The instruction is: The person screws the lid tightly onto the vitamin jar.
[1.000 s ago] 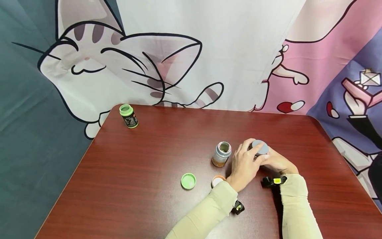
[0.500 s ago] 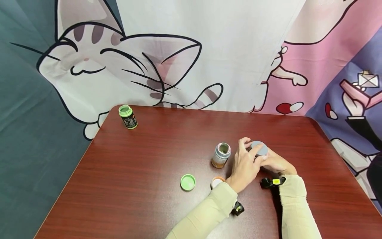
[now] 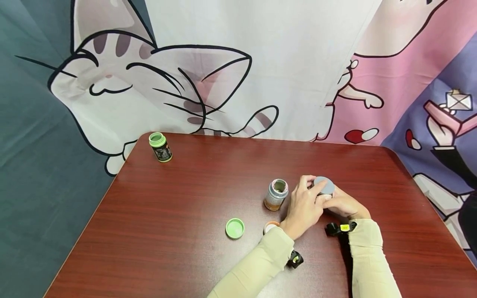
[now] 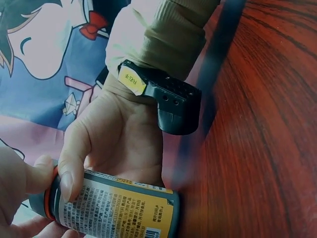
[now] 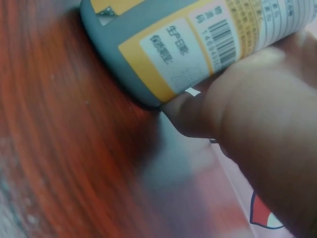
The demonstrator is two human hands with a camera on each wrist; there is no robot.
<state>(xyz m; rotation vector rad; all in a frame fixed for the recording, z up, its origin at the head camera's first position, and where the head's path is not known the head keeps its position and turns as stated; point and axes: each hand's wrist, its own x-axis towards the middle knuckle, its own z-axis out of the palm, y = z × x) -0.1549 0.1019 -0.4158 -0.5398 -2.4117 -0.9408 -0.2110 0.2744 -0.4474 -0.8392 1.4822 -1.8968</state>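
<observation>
A supplement bottle [image 4: 119,206] with a yellow and white printed label stands on the table, its base right at the wood in the right wrist view. Its flat grey cap [image 3: 324,185] faces up in the head view. My right hand [image 3: 344,203] grips the bottle's body, thumb across the label in the left wrist view. Around the cap curl the fingers of my left hand [image 3: 303,209]. An orange ring [image 4: 51,196] shows just below the cap. Left of my left hand stands a second bottle [image 3: 274,200], grey and uncapped, its mouth open.
A green lid [image 3: 234,228] lies on the brown table [image 3: 167,231]. Another lid [image 3: 270,227], white with an orange rim, is partly hidden by my left sleeve. At the far left corner stands an uncapped green and black bottle [image 3: 161,147]. A cartoon curtain [image 3: 290,62] hangs behind.
My left fingers lifted a little half a second ago and now lie closer around the cap. The bottle and my right hand have stayed in place.
</observation>
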